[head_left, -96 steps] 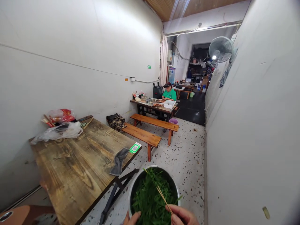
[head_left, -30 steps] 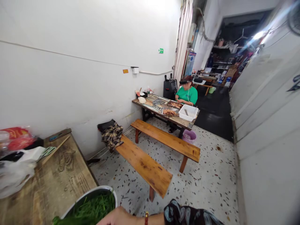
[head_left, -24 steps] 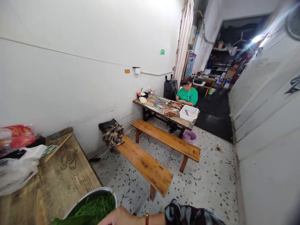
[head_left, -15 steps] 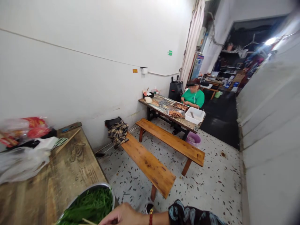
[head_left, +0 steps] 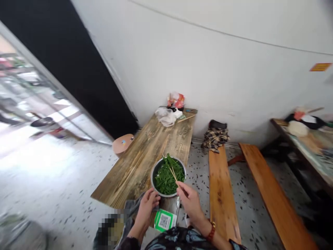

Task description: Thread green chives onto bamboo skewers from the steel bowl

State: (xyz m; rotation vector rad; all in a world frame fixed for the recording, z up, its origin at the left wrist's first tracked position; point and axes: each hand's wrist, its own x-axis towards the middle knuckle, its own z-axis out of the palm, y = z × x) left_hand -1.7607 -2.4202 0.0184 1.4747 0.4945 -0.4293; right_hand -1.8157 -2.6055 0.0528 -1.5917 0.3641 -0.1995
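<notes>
1. Thin bamboo skewers sit pinched in the closed fingers of my right hand, their long axis slanting up and away from the fingertips, tips over the greens.
2. Just beyond those fingers stands the round steel bowl, filled with chopped green leafy stalks; the skewers cross above them.
3. My left hand rests at the bowl's near rim, fingers curled against it; whether they truly grip it I cannot tell.
4. Both hands are near the bowl, and the right is nearer the greens.
5. Bowl rests on the weathered wooden table, with a green QR-code card between my wrists and a grey cloth beneath my left hand.
</notes>
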